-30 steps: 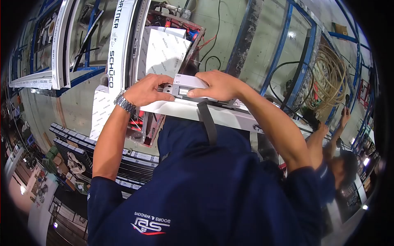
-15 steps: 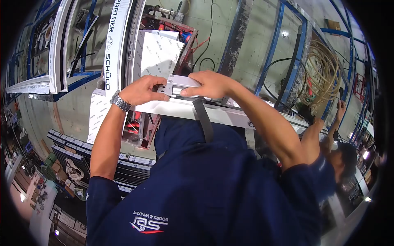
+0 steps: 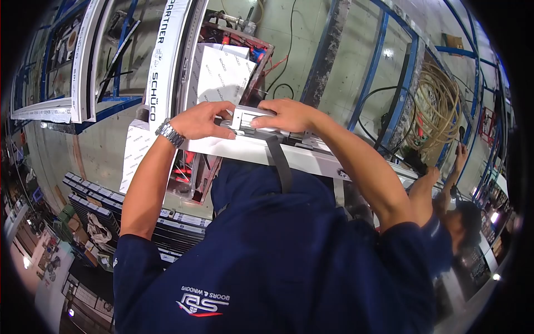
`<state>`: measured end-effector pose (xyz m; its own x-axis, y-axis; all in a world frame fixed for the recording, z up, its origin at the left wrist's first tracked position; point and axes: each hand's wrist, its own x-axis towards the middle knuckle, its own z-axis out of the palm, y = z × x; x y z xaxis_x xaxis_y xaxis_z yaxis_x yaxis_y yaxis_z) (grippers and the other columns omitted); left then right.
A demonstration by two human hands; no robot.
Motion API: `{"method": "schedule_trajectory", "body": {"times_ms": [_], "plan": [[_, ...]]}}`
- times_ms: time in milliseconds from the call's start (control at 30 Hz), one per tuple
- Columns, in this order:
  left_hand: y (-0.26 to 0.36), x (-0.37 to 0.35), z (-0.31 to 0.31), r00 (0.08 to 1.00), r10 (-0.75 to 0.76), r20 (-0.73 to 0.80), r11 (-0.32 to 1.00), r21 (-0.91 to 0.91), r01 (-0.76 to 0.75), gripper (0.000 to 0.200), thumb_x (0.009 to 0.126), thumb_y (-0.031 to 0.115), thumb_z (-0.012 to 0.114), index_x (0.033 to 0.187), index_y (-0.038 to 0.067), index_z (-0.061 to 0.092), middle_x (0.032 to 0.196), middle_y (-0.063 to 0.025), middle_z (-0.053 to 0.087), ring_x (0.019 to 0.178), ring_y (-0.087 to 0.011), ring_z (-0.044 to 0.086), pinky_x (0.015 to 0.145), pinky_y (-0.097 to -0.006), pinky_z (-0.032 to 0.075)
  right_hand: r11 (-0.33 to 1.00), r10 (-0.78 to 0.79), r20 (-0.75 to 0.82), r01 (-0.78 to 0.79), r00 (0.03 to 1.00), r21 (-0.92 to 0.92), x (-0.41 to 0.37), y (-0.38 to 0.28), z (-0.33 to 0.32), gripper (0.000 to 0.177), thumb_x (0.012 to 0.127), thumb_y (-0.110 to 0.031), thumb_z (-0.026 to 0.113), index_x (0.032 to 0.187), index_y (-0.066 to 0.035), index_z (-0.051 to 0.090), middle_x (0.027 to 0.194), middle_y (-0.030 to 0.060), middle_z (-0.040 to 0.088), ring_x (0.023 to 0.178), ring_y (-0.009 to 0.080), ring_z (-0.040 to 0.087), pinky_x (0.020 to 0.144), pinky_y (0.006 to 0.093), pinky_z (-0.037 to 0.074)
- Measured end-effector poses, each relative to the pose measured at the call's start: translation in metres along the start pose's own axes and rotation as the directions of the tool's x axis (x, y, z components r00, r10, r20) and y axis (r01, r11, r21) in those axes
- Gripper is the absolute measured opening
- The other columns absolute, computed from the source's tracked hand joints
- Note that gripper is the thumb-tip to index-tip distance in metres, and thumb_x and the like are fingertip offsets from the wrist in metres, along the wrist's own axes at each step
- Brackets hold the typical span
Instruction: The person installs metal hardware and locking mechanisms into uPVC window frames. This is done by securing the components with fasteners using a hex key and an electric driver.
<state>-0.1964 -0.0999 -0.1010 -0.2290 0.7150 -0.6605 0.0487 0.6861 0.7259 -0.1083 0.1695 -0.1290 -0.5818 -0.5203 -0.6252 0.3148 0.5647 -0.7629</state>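
A silver-grey rectangular metal fitting [image 3: 245, 118] with a slot in its face is held low over a white profile [image 3: 217, 146] that lies across in front of my waist. My right hand [image 3: 289, 116] grips it from the right, thumb on the slotted face and fingers behind. My left hand [image 3: 200, 119], with a metal-band watch [image 3: 170, 133] on the wrist, curls thumb and fingers around its left end. Part of that end is hidden by the fingers. A dark grey strap [image 3: 279, 164] hangs over the profile just below the fitting.
A red toolbox [image 3: 267, 53] with tools and patterned white wrapping [image 3: 225, 72] stands beyond the profile. Printed white frames [image 3: 158, 72] rise at the left. Blue-edged racks [image 3: 370, 67] and a coiled hose [image 3: 436, 111] are at the right, near another person [image 3: 445, 222].
The fitting has tilted, so the dark holes at its left end no longer show. Both hands stay at it. The whole view has shifted slightly.
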Motion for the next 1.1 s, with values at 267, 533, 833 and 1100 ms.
{"method": "schedule_trajectory", "body": {"times_ms": [267,533,833,1100], "plan": [[0.005,-0.024,0.003,0.997,0.019,-0.078,1.000,-0.005,-0.020,0.069,0.088,0.034,0.080,0.144,0.004,0.056,0.124,-0.0221,0.072,0.116,-0.0337,0.069,0.104,-0.0408,0.051,0.999,-0.025,-0.013,0.025,1.000,-0.021,0.003,0.004,0.000,0.076,0.097,-0.070,0.053,0.119,0.000,0.070,0.109,0.0238,0.069,0.102,0.0368,0.066,0.089,0.0447,0.049],[-0.005,-0.010,-0.006,0.999,-0.005,0.051,1.000,-0.027,0.006,0.046,0.088,0.016,0.063,0.131,0.000,0.065,0.117,-0.0194,0.074,0.106,-0.0325,0.070,0.097,-0.0393,0.053,0.997,0.069,0.031,-0.068,0.997,-0.049,-0.003,-0.007,0.003,0.087,0.101,-0.075,0.036,0.141,-0.001,0.058,0.130,0.0290,0.065,0.124,0.0439,0.060,0.106,0.0485,0.046],[-0.002,-0.001,-0.001,0.992,-0.089,0.088,0.944,-0.311,0.112,0.041,0.096,0.020,0.075,0.129,-0.002,0.068,0.105,-0.0094,0.076,0.091,-0.0126,0.067,0.085,-0.0290,0.053,1.000,-0.001,0.045,0.000,0.999,0.025,-0.009,0.007,-0.001,0.093,0.100,-0.078,0.032,0.151,-0.003,0.051,0.140,0.0285,0.062,0.131,0.0444,0.058,0.111,0.0477,0.045],[-0.005,0.004,-0.011,0.984,-0.076,0.160,0.952,-0.282,0.119,0.046,0.099,0.026,0.071,0.134,-0.003,0.065,0.109,-0.0123,0.077,0.093,-0.0135,0.067,0.086,-0.0317,0.053,0.989,-0.108,-0.047,0.112,0.993,0.093,-0.017,0.018,0.005,0.053,0.109,-0.050,0.046,0.145,-0.012,0.055,0.122,0.0236,0.070,0.115,0.0433,0.065,0.098,0.0508,0.051]]}}
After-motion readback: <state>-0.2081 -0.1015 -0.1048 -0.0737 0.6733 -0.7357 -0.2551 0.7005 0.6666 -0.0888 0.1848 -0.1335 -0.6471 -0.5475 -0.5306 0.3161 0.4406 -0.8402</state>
